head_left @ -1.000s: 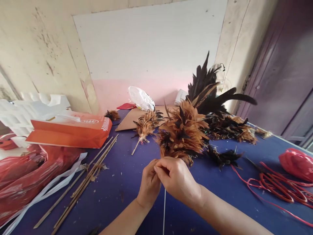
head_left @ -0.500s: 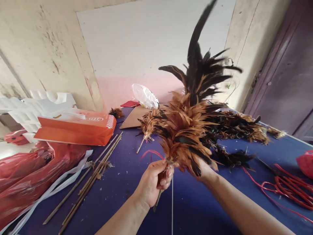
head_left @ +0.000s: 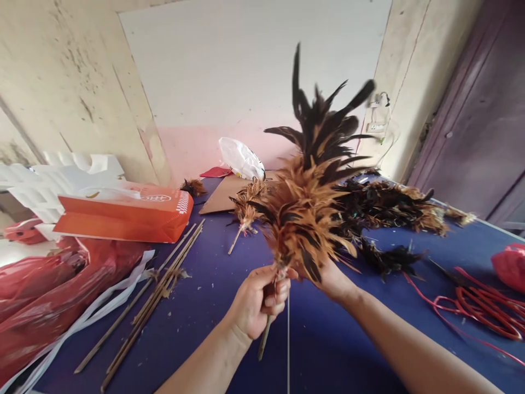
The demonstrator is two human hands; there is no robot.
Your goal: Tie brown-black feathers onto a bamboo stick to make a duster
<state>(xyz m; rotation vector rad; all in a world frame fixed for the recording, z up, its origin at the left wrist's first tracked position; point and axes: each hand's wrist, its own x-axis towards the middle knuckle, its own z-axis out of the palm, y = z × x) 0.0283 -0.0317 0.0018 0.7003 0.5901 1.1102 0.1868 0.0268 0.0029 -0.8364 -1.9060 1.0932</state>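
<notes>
My left hand [head_left: 256, 303] is closed around the stick handle of a feather duster [head_left: 307, 202], just under its feathers. Below the fist the bare end of the stick sticks out. Brown-orange feathers fan out low on the duster, and long black ones rise at its top. Behind the lowest feathers, my right hand [head_left: 330, 282] reaches in close to the bound neck. Feathers hide most of its fingers, so what it grips does not show. Beyond, a smaller feather bundle on a short stick [head_left: 245, 213] lies on the blue table [head_left: 328, 339].
Several thin sticks [head_left: 164, 290] lie left, beside an orange paper bag [head_left: 123, 213] and red plastic [head_left: 61, 290]. At right are dark feather bundles [head_left: 389, 208], red cord [head_left: 484, 306] and a pink-red bundle [head_left: 508, 268]. Cardboard [head_left: 217, 197] and a white plastic bag [head_left: 241, 158] sit behind.
The duster's top feathers have swung and spread differently, now reaching less high, as if it turned in my hands. The pink strand left of the feathers no longer shows. The view shifted slightly.
</notes>
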